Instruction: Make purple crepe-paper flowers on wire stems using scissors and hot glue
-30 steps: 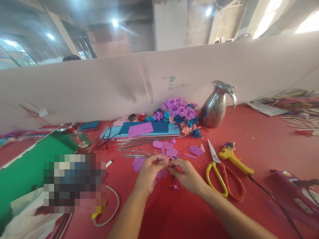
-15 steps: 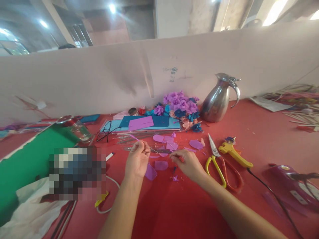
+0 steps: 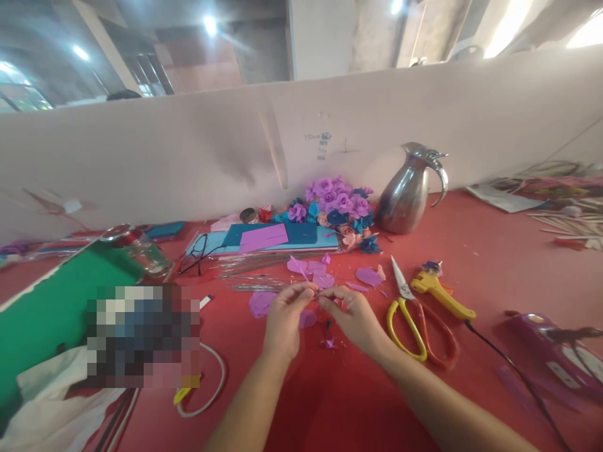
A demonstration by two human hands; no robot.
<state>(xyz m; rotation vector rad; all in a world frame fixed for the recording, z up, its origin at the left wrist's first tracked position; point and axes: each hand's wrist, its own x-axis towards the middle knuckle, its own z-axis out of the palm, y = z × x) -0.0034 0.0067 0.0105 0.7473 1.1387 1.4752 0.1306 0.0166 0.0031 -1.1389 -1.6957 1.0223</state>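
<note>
My left hand point(image 3: 284, 317) and my right hand point(image 3: 354, 319) meet over the red table point(image 3: 330, 389), fingertips pinched together. Between them they hold a thin wire with a narrow purple strip point(image 3: 300, 270) sticking up and to the left. Purple paper petals point(image 3: 320, 276) lie scattered just beyond the hands, and one purple piece point(image 3: 260, 304) lies left of my left hand. A bundle of thin metal wires point(image 3: 249, 271) lies behind that piece.
Yellow-and-red scissors point(image 3: 414, 320) and a yellow-handled tool point(image 3: 443, 295) lie right of my hands. A steel jug point(image 3: 409, 191) and a heap of paper flowers point(image 3: 336, 210) stand by the white partition. A purple glue gun point(image 3: 556, 351) sits far right. Green board point(image 3: 51, 307) at left.
My left hand, which had drawn away to the left with the wire, has come back to meet my right hand. The purple strip now points up between the fingertips.
</note>
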